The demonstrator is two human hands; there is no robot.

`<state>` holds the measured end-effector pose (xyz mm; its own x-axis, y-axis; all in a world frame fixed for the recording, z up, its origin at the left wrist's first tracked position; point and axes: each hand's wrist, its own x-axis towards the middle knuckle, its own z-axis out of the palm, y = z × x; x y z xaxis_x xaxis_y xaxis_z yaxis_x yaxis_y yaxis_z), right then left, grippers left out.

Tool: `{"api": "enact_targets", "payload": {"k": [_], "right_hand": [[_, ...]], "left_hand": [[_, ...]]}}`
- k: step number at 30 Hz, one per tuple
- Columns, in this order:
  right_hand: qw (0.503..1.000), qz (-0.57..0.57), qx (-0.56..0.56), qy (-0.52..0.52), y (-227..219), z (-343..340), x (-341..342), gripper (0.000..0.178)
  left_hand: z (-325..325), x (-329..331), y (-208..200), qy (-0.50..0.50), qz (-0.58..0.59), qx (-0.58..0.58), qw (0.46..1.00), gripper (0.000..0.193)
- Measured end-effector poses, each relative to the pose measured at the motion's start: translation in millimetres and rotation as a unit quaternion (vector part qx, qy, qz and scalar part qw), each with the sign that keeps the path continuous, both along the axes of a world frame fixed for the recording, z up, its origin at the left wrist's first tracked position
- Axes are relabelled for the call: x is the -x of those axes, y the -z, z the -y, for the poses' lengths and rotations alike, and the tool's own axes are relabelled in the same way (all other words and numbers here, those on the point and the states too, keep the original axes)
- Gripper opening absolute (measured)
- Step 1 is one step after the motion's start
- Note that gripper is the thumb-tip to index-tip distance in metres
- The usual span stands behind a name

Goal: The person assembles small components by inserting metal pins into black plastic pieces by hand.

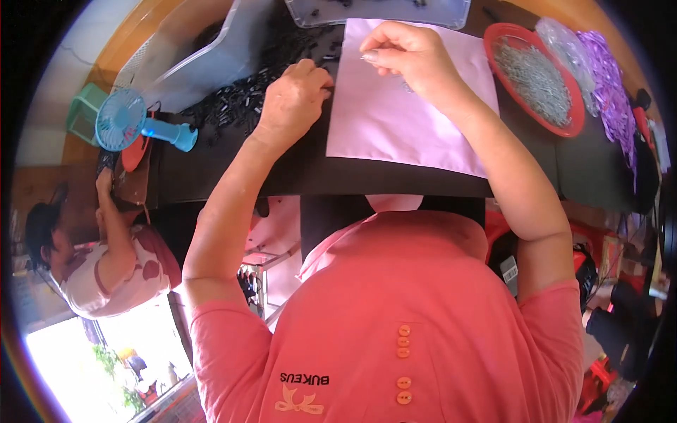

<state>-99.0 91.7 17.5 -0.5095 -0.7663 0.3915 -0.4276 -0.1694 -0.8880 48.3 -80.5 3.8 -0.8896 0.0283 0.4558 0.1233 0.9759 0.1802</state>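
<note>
A pink sheet [395, 134] lies on the dark table. Over its upper part, my right hand [409, 56] pinches thumb and fingers together; a tiny pale glint shows at the tips, too small to name. Beneath that hand a few small silvery pieces [407, 86] rest on the sheet. My left hand [295, 99] is at the sheet's left edge, beside a spread of small black tube-like pieces [243, 99]. Its fingers are curled together, and what they hold, if anything, is hidden.
A red oval basin [493, 39] of small silvery metal pieces stands right, beside a clear plastic bag [568, 53] and purple netting [608, 92]. Clear bins [201, 53] [381, 21] stand behind. A blue handheld fan [169, 132] lies left; another person [113, 261] sits there.
</note>
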Motion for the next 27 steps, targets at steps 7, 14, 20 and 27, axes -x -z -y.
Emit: {"api": "enact_targets", "payload": {"k": [7, 14, 20, 27], "right_hand": [[0.990, -0.122, 0.024, 0.069, 17.9, 16.9, 15.8, 0.012], [0.987, -0.116, 0.015, 0.113, 1.4, 7.6, 5.4, 0.007], [0.988, -0.096, -0.002, 0.117, -5.8, 1.0, 0.3, 0.006], [0.985, -0.110, 0.031, 0.130, 1.2, -0.2, 9.5, 0.005]], "left_hand": [[-6.7, 14.6, 1.2, -0.003, 0.020, -0.231, 0.973, 0.012], [-28.0, 35.7, -28.0, -0.037, 0.043, -0.606, 0.793, 0.016], [-33.8, 44.0, -24.9, -0.028, 0.050, -0.620, 0.783, 0.018], [-42.1, 53.0, -10.1, -0.001, 0.051, -0.689, 0.723, 0.017]]}}
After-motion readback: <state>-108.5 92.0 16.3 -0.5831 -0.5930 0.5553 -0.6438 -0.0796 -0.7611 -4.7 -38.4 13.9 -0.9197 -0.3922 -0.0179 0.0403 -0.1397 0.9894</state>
